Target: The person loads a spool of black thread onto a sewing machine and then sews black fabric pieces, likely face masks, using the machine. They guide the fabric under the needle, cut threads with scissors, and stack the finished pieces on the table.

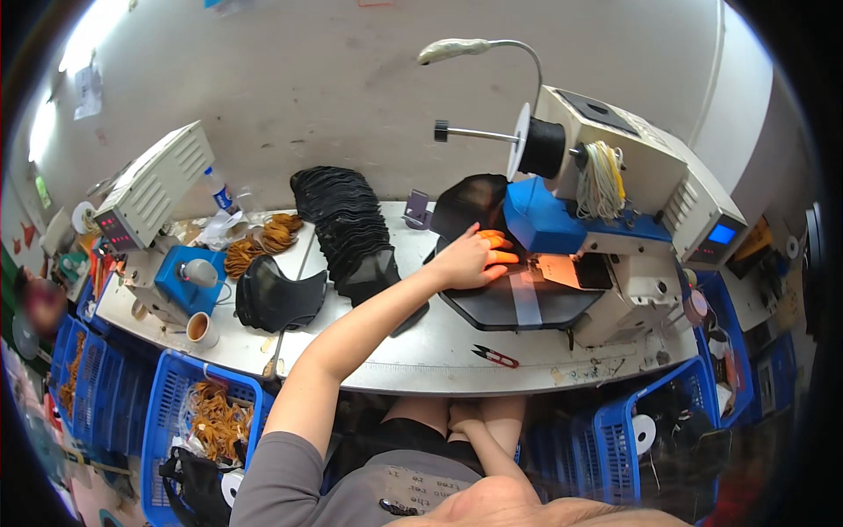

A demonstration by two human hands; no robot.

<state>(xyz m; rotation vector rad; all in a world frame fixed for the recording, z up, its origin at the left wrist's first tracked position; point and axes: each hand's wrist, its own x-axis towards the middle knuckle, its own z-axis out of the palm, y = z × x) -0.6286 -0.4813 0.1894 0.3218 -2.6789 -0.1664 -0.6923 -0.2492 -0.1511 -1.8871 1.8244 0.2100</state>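
Note:
My left hand (471, 259) reaches across the table to the sewing machine (615, 237) on the right. Orange finger covers sit on some of its fingertips. The fingers lie stretched out on a black fabric piece (474, 206), beside the machine's blue head cover (540, 215). Under them is a dark plate (518, 303) with a pale strip across it, and an orange-lit patch glows by the needle area. My right hand (465, 417) rests in my lap with its fingers curled in, and I see nothing in it.
Red-handled thread snips (496, 356) lie near the table's front edge. A long stack of black pieces (342, 220) and a smaller black pile (279, 294) are left of my arm. A paper cup (202, 329) stands by the second machine (167, 272). Blue baskets (162, 422) flank my legs.

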